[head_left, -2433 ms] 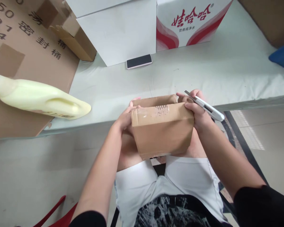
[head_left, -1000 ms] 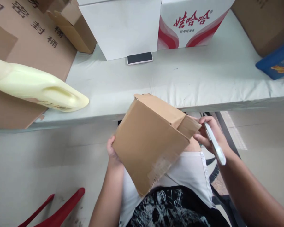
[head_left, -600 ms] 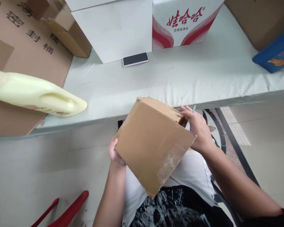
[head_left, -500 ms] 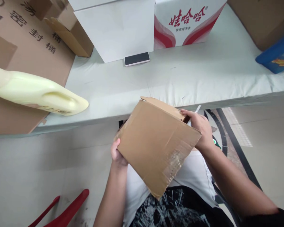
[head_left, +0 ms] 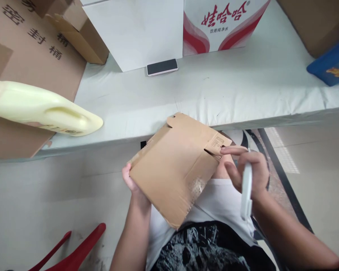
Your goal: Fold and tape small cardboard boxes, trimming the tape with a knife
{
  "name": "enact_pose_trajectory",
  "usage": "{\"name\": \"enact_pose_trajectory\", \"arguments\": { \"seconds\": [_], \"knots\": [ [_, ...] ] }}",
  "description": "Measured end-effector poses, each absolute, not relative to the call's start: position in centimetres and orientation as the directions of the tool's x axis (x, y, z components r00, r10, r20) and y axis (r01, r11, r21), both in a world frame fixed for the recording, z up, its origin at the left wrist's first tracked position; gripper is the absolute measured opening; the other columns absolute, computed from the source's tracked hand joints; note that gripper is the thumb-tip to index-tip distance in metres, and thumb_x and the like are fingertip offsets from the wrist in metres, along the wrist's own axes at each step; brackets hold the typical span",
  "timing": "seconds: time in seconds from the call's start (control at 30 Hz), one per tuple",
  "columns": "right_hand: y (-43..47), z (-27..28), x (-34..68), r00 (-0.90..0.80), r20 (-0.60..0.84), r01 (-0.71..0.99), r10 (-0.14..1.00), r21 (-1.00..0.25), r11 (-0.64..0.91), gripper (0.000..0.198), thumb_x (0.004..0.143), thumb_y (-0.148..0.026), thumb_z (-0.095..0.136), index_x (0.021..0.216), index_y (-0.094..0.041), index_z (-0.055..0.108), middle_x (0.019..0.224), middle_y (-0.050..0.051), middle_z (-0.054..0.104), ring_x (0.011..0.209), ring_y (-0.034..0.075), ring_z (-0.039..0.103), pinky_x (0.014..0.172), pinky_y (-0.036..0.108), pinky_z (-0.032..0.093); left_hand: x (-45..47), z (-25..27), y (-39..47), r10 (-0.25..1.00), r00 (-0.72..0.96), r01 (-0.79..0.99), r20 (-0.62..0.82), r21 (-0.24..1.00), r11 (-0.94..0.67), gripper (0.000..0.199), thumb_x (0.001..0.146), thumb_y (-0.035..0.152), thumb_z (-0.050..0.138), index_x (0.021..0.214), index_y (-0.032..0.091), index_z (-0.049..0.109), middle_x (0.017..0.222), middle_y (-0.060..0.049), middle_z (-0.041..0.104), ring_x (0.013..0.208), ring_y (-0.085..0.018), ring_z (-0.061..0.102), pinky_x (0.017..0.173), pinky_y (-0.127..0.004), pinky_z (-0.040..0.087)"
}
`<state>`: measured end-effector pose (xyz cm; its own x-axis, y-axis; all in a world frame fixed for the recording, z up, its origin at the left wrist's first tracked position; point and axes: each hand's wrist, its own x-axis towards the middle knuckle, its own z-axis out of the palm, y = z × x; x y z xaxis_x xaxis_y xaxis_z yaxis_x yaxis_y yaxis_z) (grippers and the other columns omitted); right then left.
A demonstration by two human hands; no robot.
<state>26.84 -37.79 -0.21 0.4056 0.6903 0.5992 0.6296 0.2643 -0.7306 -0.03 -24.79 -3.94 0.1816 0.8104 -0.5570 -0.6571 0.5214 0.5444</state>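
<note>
Brown cardboard, creased and looking nearly flat, formed the box [head_left: 169, 162], which was held slantwise above the white shorts [head_left: 217, 194], just before the table [head_left: 243, 86]. Shiny tape [head_left: 198, 186] wrinkled along the box's lower right edge; a dark slit [head_left: 209, 152] and printed mark [head_left: 217, 142] showed by the right flap [head_left: 227, 142]. The left hand [head_left: 135, 188] was clamped on the box's left corner, thumb on top. The right hand [head_left: 255, 173] was closed around a cutter [head_left: 246, 194], index finger stretched out to the flap
</note>
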Motion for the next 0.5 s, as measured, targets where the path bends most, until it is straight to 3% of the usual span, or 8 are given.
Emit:
{"name": "enact_pose_trajectory", "arguments": {
  "seconds": [0.13, 0.27, 0.33, 0.4, 0.5],
  "knots": [
    [-37.8, -1.5, 26.4, 0.515, 0.424, 0.569, 0.745, -0.819, 0.072, 0.022, 0.091, -0.026, 0.069, 0.096, -0.026, 0.048, 0.108, 0.006, 0.078, 0.106, 0.025, 0.076, 0.094, 0.047, 0.058, 0.1, -3.4, -24.8, 0.875, 0.074, -0.666, -0.479, 0.629, 0.401, 0.045, 0.077, 0.055, 0.064, 0.106, 0.022, 0.074, 0.102, -0.006, 0.080, 0.094, -0.027, 0.073, 0.085, -0.037, 0.059],
    [-37.6, -2.2, 28.5, 0.602, 0.126, 0.371, 0.788, -0.918, -0.137, 0.036, 0.085, -0.043, 0.075, 0.109, -0.027, 0.053, 0.135, 0.012, 0.070, 0.128, 0.032, 0.067, 0.105, 0.054, 0.053, -0.8, -1.9, -24.7, 0.886, 0.145, -0.640, -0.441, 0.641, 0.424, 0.054, 0.070, 0.056, 0.069, 0.116, 0.028, 0.073, 0.114, -0.005, 0.079, 0.100, -0.027, 0.073, 0.083, -0.039, 0.060],
    [-37.7, -1.8, 29.6, 0.578, -0.023, 0.269, 0.816, -0.939, -0.216, 0.041, 0.082, -0.047, 0.076, 0.112, -0.026, 0.057, 0.130, 0.012, 0.072, 0.117, 0.032, 0.071, 0.098, 0.049, 0.057, -1.2, -1.2, -24.6, 0.861, 0.231, -0.600, -0.453, 0.631, 0.493, 0.061, 0.068, 0.058, 0.070, 0.123, 0.031, 0.071, 0.119, -0.005, 0.078, 0.104, -0.029, 0.072, 0.085, -0.043, 0.061],
    [-38.0, -1.3, 30.3, 0.470, -0.193, 0.158, 0.861, -0.942, -0.297, 0.038, 0.080, -0.050, 0.076, 0.104, -0.023, 0.064, 0.108, 0.009, 0.076, 0.094, 0.027, 0.073, 0.080, 0.039, 0.059, -1.5, -1.0, -24.4, 0.829, 0.306, -0.541, -0.468, 0.631, 0.556, 0.066, 0.068, 0.061, 0.070, 0.126, 0.030, 0.070, 0.123, -0.006, 0.077, 0.111, -0.033, 0.071, 0.091, -0.049, 0.060],
    [-38.3, -0.6, 30.4, 0.434, -0.366, -0.031, 0.823, -0.919, -0.392, 0.034, 0.078, -0.053, 0.076, 0.082, -0.021, 0.066, 0.077, 0.003, 0.068, 0.065, 0.017, 0.062, 0.056, 0.028, 0.050, -1.6, -1.6, -24.2, 0.784, 0.375, -0.409, -0.495, 0.671, 0.619, 0.064, 0.068, 0.071, 0.069, 0.113, 0.026, 0.074, 0.112, -0.010, 0.079, 0.120, -0.040, 0.069, 0.099, -0.056, 0.057]
  ]
}}
